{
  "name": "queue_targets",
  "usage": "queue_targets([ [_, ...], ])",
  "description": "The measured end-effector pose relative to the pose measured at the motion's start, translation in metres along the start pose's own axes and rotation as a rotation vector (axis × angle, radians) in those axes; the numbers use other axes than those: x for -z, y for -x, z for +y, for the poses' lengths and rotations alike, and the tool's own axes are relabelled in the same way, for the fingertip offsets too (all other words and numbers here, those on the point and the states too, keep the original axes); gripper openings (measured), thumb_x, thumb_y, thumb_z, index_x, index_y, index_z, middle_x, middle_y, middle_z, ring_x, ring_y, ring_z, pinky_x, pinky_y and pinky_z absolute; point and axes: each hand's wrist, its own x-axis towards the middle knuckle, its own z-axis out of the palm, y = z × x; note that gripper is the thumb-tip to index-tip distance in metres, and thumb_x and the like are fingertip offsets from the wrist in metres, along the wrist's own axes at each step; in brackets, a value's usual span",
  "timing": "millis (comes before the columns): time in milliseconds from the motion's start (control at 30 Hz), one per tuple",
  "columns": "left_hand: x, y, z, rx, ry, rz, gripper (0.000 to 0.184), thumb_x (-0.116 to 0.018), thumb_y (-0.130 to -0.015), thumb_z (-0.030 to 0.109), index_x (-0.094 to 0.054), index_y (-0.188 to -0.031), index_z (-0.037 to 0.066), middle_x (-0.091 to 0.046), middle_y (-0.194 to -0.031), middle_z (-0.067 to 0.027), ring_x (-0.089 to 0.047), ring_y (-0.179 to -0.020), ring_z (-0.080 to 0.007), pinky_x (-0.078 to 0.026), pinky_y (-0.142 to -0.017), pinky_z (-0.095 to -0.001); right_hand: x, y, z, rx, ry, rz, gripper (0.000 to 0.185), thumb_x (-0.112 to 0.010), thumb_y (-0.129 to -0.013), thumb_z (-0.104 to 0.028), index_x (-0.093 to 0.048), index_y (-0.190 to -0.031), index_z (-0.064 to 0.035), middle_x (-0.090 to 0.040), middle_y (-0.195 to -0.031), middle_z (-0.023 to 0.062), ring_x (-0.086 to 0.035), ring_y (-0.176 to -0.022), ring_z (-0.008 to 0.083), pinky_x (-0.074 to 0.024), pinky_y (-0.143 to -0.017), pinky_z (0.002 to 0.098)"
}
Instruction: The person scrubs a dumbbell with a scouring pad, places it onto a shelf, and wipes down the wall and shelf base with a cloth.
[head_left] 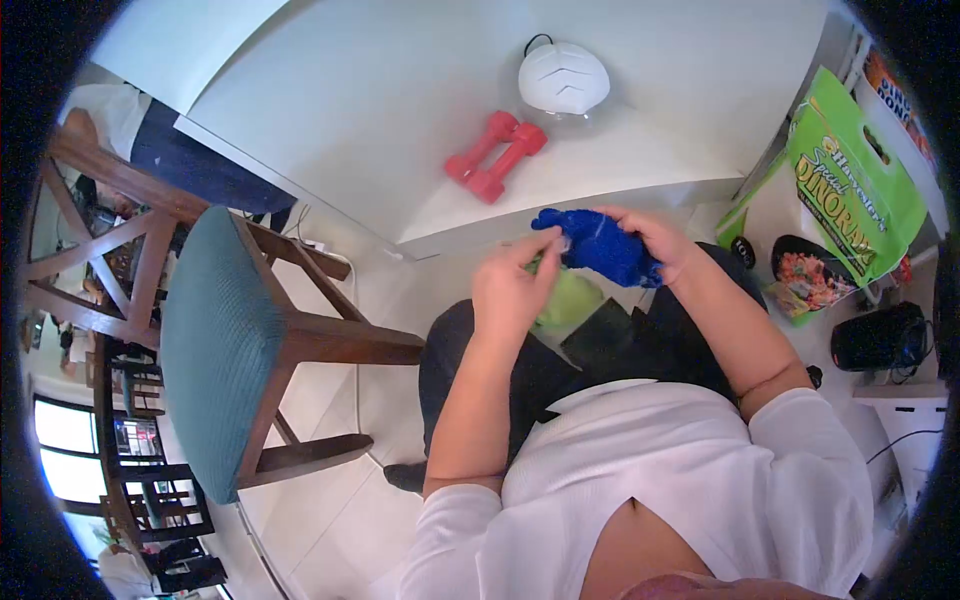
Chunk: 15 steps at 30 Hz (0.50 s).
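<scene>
A bright blue, fuzzy-looking piece of fabric or yarn work (605, 247) is held up over my lap; I cannot tell its exact kind. My right hand (655, 243) grips its upper right edge, thumb and fingers closed on it. At its left end is my left hand (515, 282), fingers bent in a pinch close against the blue piece. Something small and pale shows at those fingertips, too small to name. Below, on my dark trousers, lie a light green soft item (570, 300) and a dark flat piece (600, 335), both partly hidden.
Red dumbbells (495, 155) and a white domed device (563, 78) sit on the white ledge ahead. To the left stands a wooden chair (222, 350) with a teal seat. A green food bag (850, 190) and a black speaker (880, 337) are at the right. A person (110, 120) is behind the chair.
</scene>
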Motion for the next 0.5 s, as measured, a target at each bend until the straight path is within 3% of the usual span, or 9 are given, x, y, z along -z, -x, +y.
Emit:
queue_targets([
  [33, -0.001, 0.002, -0.001, 0.01, 0.092, 0.034, 0.021, -0.062, -0.073, 0.015, -0.062, -0.092, 0.005, -0.063, -0.079, -0.0087, -0.058, -0.068, -0.0151, -0.046, -0.066, -0.0268, 0.003, 0.001, 0.001, 0.002, -0.013, 0.01, 0.045, -0.038, -0.075, -0.017, -0.041, -0.117, -0.0018, -0.052, -0.109, 0.0107, -0.055, -0.09, 0.0177, -0.0455, -0.078, 0.0305],
  [167, 0.014, 0.008, -0.002, 0.456, 0.673, 0.012, 0.016, -0.06, -0.076, 0.014, -0.063, -0.083, -0.001, -0.06, -0.076, -0.0035, -0.055, -0.066, -0.01, -0.045, -0.061, -0.0237, 0.017, 0.002, 0.001, 0.059, -0.012, 0.028, 0.043, -0.037, -0.077, -0.019, -0.042, -0.116, -0.0019, -0.053, -0.107, 0.0102, -0.056, -0.087, 0.0176, -0.0472, -0.074, 0.03],
  [267, 0.028, 0.013, -0.004, 0.535, 0.926, 0.006, 0.015, -0.061, -0.076, 0.013, -0.062, -0.084, 0.0, -0.06, -0.075, -0.0041, -0.055, -0.064, -0.0101, -0.045, -0.059, -0.0228, 0.02, 0.014, -0.007, 0.052, -0.178, 0.022, 0.043, -0.035, -0.078, -0.019, -0.042, -0.116, -0.0018, -0.055, -0.102, 0.0112, -0.057, -0.086, 0.0187, -0.0475, -0.073, 0.0302],
  [300, 0.031, 0.016, -0.006, 0.53, 0.973, 0.008, 0.015, -0.061, -0.076, 0.013, -0.062, -0.084, 0.0, -0.06, -0.075, -0.0041, -0.055, -0.064, -0.01, -0.045, -0.059, -0.0227, 0.032, 0.015, -0.008, 0.032, -0.347, -0.37, 0.044, -0.036, -0.08, -0.025, -0.041, -0.117, -0.0015, -0.057, -0.096, 0.012, -0.058, -0.084, 0.0199, -0.0479, -0.071, 0.0318],
  [400, 0.035, 0.022, -0.016, 0.512, 1.091, 0.023, 0.015, -0.061, -0.076, 0.012, -0.061, -0.086, 0.001, -0.06, -0.074, -0.0043, -0.055, -0.063, -0.0099, -0.045, -0.058, -0.0227, 0.001, 0.024, -0.012, 0.012, -0.338, -0.257, 0.048, -0.039, -0.081, -0.033, -0.04, -0.118, -0.0013, -0.059, -0.092, 0.0123, -0.059, -0.081, 0.0218, -0.0478, -0.071, 0.035],
  [433, 0.034, 0.023, -0.018, 0.504, 1.116, 0.028, 0.015, -0.06, -0.076, 0.012, -0.061, -0.087, 0.001, -0.06, -0.074, -0.0044, -0.055, -0.064, -0.01, -0.045, -0.058, -0.0229, 0.0, 0.025, -0.01, -0.02, -0.237, -0.457, 0.057, -0.039, -0.082, -0.04, -0.033, -0.123, -0.0005, -0.056, -0.1, 0.0131, -0.055, -0.093, 0.0221, -0.041, -0.084, 0.0383],
  [500, 0.031, 0.024, -0.018, 0.491, 1.147, 0.058, 0.016, -0.06, -0.076, 0.012, -0.061, -0.087, 0.001, -0.06, -0.075, -0.0047, -0.055, -0.065, -0.01, -0.045, -0.059, -0.0228, -0.013, 0.02, 0.002, 0.045, 0.657, -0.381, 0.061, -0.037, -0.083, -0.041, -0.024, -0.127, -0.0006, -0.047, -0.114, 0.0126, -0.04, -0.11, 0.0204, -0.0253, -0.095, 0.038],
])
